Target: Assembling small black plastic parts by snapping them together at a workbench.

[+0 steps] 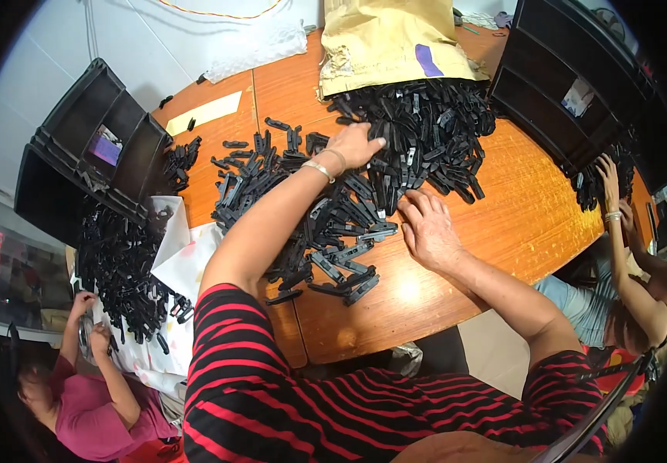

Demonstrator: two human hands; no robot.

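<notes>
My left hand (353, 145) reaches over the table onto the near left edge of a big heap of small black plastic parts (426, 131). Its thumb stands apart from the index finger; the other fingers are partly hidden. Lower right, my right hand (430, 231) lies on the wood with its fingers stretched out, the fingertips touching the heap's near edge. No part shows in either hand. A looser pile of long, clip-like dark parts (341, 216) spreads left of my right hand, partly hidden under my left forearm.
A yellowish sack (395, 46) lies at the back, its mouth at the heap. Black bins (94, 147) (572, 85) stand on both sides. People work beside me: one hand (82, 301) at the left pile, another hand (609, 181) at the right bin. Bubble wrap (260, 50) lies at the back.
</notes>
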